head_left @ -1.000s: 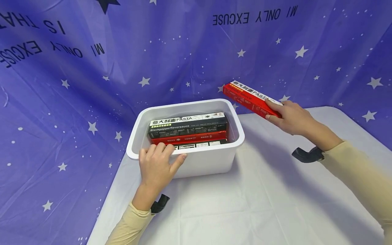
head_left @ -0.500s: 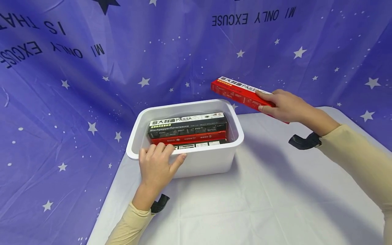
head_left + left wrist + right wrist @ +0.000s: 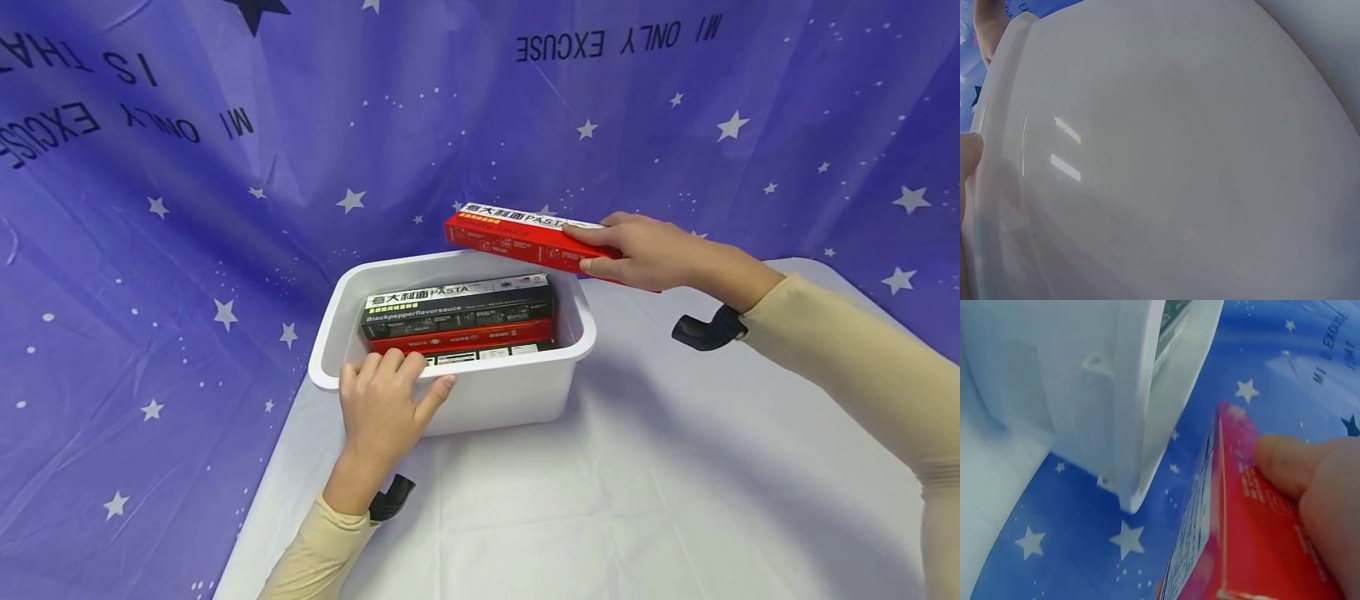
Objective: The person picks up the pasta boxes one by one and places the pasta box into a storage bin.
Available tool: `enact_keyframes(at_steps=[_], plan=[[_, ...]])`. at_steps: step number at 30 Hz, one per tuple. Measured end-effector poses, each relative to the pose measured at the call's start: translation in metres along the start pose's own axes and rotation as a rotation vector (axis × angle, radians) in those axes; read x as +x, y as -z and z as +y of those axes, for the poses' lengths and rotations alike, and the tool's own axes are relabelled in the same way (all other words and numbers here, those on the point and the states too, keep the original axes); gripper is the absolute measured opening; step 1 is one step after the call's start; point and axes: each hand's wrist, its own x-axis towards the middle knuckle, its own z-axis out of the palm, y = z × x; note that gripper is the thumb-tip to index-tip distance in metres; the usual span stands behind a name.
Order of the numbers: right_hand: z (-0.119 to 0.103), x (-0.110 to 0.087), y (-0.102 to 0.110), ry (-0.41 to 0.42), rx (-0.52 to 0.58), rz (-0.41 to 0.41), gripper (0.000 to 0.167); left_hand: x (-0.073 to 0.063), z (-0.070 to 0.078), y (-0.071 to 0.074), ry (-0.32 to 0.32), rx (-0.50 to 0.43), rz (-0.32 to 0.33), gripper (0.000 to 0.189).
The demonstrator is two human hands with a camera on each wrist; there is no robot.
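Observation:
My right hand [image 3: 652, 250] grips a red tomato-sauce pasta box [image 3: 510, 237] by its right end, thumb on the red front. The box is held level above the far right rim of a white plastic tub [image 3: 495, 400]. Seen from the right wrist, the red box [image 3: 1260, 519] is beside the tub's outer wall [image 3: 1060, 375]. My left hand [image 3: 382, 408] holds the tub's near rim, fingers curled over it and thumb along the outside. Inside the tub a black-pepper pasta box [image 3: 457, 317] stands behind a red box [image 3: 465, 340] and another dark box [image 3: 495, 354].
The tub stands on a white-covered table [image 3: 562, 508]. A purple-blue cloth with stars and lettering [image 3: 480, 125] hangs behind and to the left. Black straps [image 3: 708, 329] sit at both wrists. The left wrist view is mostly filled by the tub's wall [image 3: 1179, 137].
My right hand has carried the red pasta box leftward, from right of the tub to over its far rim. The left hand stays on the near rim, and the tub has not moved.

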Motion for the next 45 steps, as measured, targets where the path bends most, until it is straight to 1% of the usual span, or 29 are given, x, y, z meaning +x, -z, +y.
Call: enact_keyframes(at_steps=[12,21,26,31,34,38,42,45], plan=[[-0.03,0.023,-0.013,0.165,0.07,-0.077,0.061,0.0,0.0,-0.001,0.006,0.005,-0.007,0.072],[-0.053,0.029,-0.024,0.289,0.082,-0.107,0.06,0.001,0.0,0.001,-0.002,0.005,-0.007,0.069],[-0.062,0.033,-0.032,0.334,0.069,-0.118,0.059,0.001,-0.001,0.0,-0.01,0.014,0.003,0.07],[-0.069,0.038,-0.04,0.413,0.031,-0.121,0.057,0.0,-0.001,-0.001,-0.009,0.022,0.006,0.072],[-0.073,0.041,-0.044,0.457,0.006,-0.127,0.057,0.0,-0.001,0.0,-0.004,0.025,-0.006,0.07],[-0.078,0.045,-0.05,0.46,-0.04,-0.158,0.057,0.0,-0.001,0.0,-0.002,0.02,-0.016,0.068],[-0.083,0.048,-0.055,0.435,-0.09,-0.188,0.057,0.0,-0.002,-0.001,-0.012,0.02,0.006,0.069],[-0.087,0.049,-0.059,0.442,-0.104,-0.198,0.055,0.001,-0.002,-0.002,-0.018,0.02,0.018,0.069]])
